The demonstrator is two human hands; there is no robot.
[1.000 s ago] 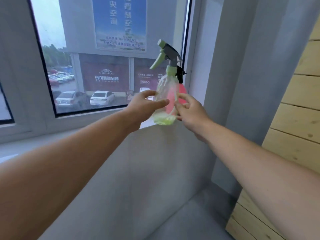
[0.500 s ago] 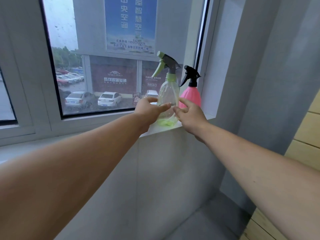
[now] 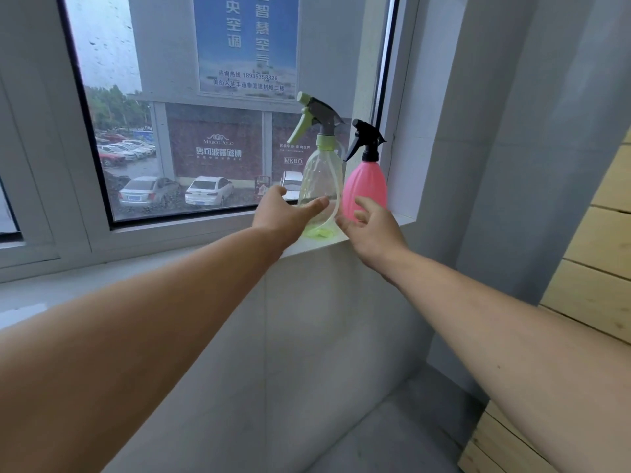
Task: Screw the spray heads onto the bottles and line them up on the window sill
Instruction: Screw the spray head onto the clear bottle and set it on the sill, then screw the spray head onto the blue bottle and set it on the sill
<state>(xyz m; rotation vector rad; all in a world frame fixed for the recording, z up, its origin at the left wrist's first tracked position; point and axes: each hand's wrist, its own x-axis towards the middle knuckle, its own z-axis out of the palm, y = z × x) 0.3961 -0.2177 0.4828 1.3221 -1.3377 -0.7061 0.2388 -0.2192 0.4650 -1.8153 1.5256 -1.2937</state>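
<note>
A clear green-capped spray bottle stands on the window sill, just left of a pink bottle. The left hand loosely cups it; the right hand, fingers spread, holds nothing. Placement looks nearly done; release comes next, without knocking the pink neighbour.

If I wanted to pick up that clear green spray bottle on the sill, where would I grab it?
Probably around the narrow neck just under the green collar of the clear spray bottle, coming from the left or the room side. It stands upright, the pink spray bottle crowds its right, and the window is behind it.
</note>
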